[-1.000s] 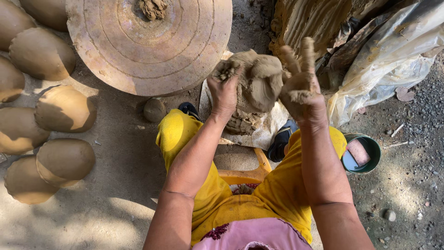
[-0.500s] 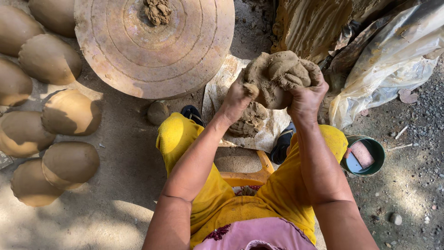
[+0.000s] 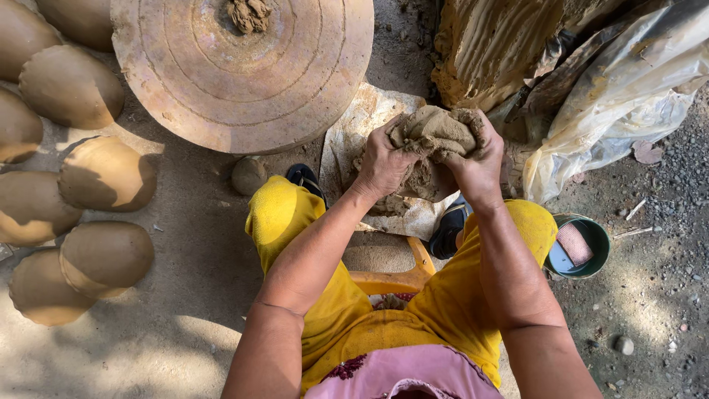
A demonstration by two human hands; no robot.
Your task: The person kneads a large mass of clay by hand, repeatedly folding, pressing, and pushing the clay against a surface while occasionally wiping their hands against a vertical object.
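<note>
**Kneading a clay lump beside the wheel**

Gripping a lump of grey-brown clay [image 3: 432, 133] from both sides, just right of centre in the upper half of the frame: left hand [image 3: 384, 164] clamped on its left flank with fingers curled over the top, right hand [image 3: 478, 164] wrapped round its right flank, thumb and fingers sunk into the soft mass. Held just above a pale, clay-smeared sheet [image 3: 354, 133] spread on the ground, with more clay scraps lying on it under the hands.

Crowding in at upper left of centre: a big round stone wheel [image 3: 244, 74], flat and ringed, with a small wad of clay [image 3: 249, 13] at its hub, its rim close beside the sheet. Lined along the left edge of the frame: a cluster of rounded, unfired clay pots [image 3: 103, 174], some overlapping, half in shade. Resting below the wheel's rim, a small round stone [image 3: 249, 176].

Looming at upper right: a tall ridged mass of raw clay [image 3: 502, 44], partly draped in crumpled translucent plastic [image 3: 628, 96] that falls toward the right hand. Sitting at right of centre on gravel: a green bowl [image 3: 600, 247] holding a pinkish cloth. Framing the bottom: knees in yellow trousers [image 3: 284, 214], dark sandals [image 3: 304, 176], and an orange stool [image 3: 391, 281] between the legs.
</note>
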